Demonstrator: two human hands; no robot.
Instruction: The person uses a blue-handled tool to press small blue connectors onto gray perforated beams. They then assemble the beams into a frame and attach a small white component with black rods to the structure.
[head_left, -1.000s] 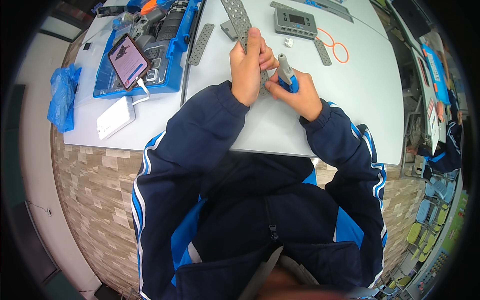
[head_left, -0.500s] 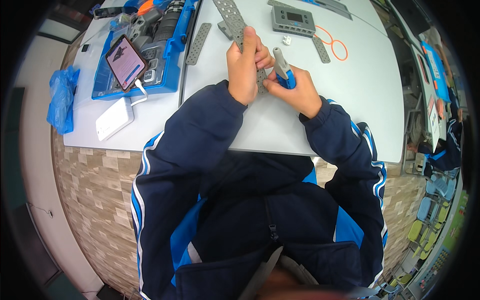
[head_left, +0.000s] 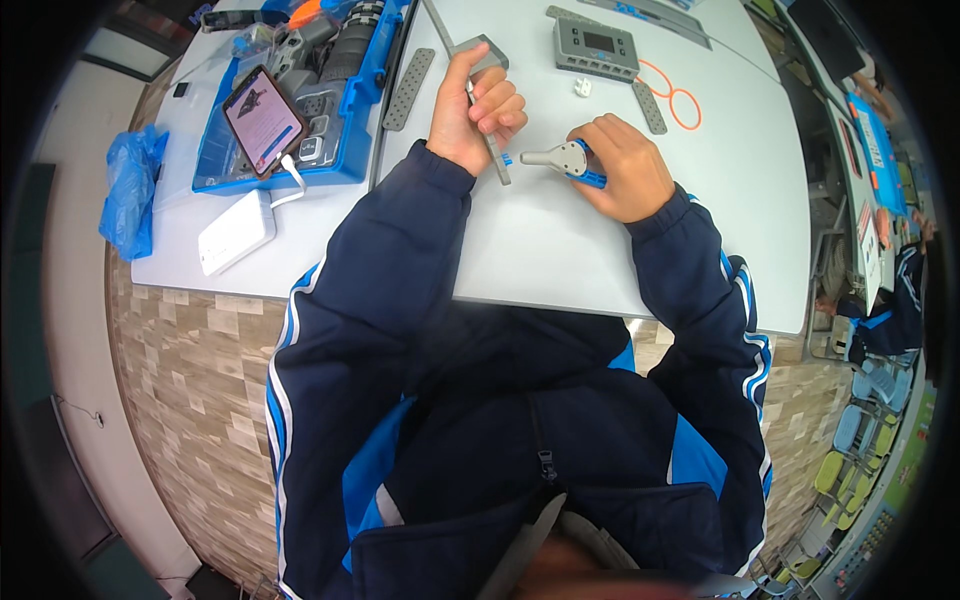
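Head view: your left hand is closed around a long gray beam, turned edge-on and slanting from the far left toward you over the bench. Small blue pegs stick out on the right side of its near end. Your right hand is wrapped around a gray-and-blue hand tool that points left, near the pegs but apart from them.

The beam looks like light, stiff plastic, not very slippery; being long, it would probably swing if pinched at one end, so take it around the middle with your fingers clear of the pegs. The tool seems light and sturdy too, best held by its blue handles.

As for writing, the phone leaning on the blue bin at the left shows a picture and lines of text too small to read. On the far side, the gray controller has a dark screen and markings you can't make out.
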